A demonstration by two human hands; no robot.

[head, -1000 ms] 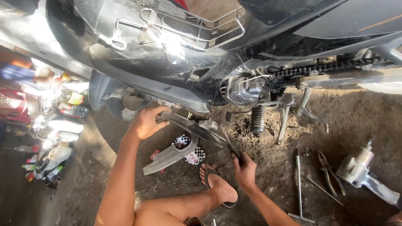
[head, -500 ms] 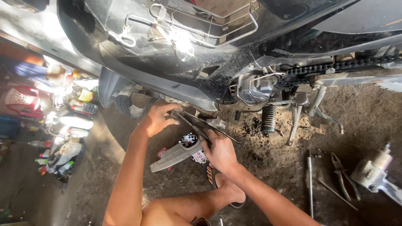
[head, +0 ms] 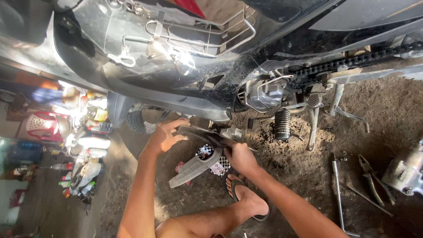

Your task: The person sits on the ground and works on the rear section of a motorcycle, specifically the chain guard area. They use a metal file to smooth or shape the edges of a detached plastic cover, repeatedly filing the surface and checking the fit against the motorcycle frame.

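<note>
A black motorcycle (head: 185, 66) fills the top of the head view, with its engine (head: 264, 94) and a footpeg (head: 282, 123) hanging low. My left hand (head: 165, 134) grips the left end of a dark plastic panel (head: 198, 132) under the bike. My right hand (head: 240, 156) holds the same panel's right end, fingers curled over its edge. Below the hands a grey plastic cover (head: 194, 167) lies on the dirt beside a checkered scrap (head: 216, 165). My sandalled foot (head: 246, 198) rests just below my right hand.
A long socket wrench (head: 339, 194), pliers (head: 368, 176) and a power tool (head: 405, 174) lie on the dirt at right. The kickstand (head: 313, 128) and drive chain (head: 352, 61) hang nearby. Bottles and cans (head: 86, 150) are crowded at left beside a red plastic chair (head: 42, 125).
My right hand has left the ground near my foot and moved up-left onto the dark panel. My left hand has stayed on the panel's left end.
</note>
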